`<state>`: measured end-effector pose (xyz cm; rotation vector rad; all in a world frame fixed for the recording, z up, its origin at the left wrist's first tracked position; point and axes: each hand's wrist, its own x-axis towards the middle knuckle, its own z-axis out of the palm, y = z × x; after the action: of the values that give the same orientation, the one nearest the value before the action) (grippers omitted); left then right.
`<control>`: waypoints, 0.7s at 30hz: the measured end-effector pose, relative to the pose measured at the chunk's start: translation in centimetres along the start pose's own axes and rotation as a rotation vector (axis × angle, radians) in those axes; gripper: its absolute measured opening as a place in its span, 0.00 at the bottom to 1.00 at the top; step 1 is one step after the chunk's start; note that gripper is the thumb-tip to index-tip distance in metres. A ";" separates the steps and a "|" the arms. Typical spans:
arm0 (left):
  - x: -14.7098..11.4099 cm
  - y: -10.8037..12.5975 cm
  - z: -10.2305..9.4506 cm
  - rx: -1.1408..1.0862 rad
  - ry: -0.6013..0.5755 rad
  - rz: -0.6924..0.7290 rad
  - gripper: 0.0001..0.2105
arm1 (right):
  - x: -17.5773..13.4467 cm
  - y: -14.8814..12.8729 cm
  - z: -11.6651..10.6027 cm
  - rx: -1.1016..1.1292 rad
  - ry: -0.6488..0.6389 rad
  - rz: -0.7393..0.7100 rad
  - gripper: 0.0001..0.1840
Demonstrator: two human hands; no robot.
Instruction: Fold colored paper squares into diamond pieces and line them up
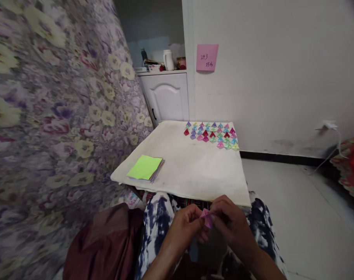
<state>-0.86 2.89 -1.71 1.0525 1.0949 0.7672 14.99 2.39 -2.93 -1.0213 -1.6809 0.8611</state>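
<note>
Between my two hands, above my lap and just off the near table edge, is a small folded pink paper piece (206,218). My left hand (188,223) pinches its left side between thumb and fingers. On the other side, my right hand (228,217) grips it with thumb and forefinger. Rows of small folded paper pieces (212,134) in many colours lie at the far right of the table. A stack of square paper sheets (145,167), bright green on top, rests near the table's left front corner.
The table (188,171) has a cream cover. A flowered curtain (62,116) hangs at the left, with a maroon cloth (106,241) below it. A white cabinet (168,97) stands behind. A pink note (207,57) is on the wall; a white cord (328,155) runs at right.
</note>
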 end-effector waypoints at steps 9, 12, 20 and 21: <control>0.1 0.1 -0.2 -0.048 -0.017 -0.037 0.11 | -0.2 0.4 0.3 0.159 0.026 0.134 0.05; 0.2 0.0 -0.3 -0.061 -0.029 -0.036 0.11 | -0.4 0.7 0.2 0.249 0.031 0.185 0.04; 0.5 -0.7 -0.6 -0.171 -0.022 -0.079 0.11 | -0.8 1.0 0.5 0.534 0.060 0.267 0.03; 0.5 -0.7 -0.6 -0.183 -0.020 -0.087 0.10 | -0.8 0.9 0.6 0.534 0.070 0.264 0.04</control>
<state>-1.31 3.31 -2.60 0.8513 1.0265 0.7702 14.84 1.99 -4.20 -0.8909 -1.1725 1.3417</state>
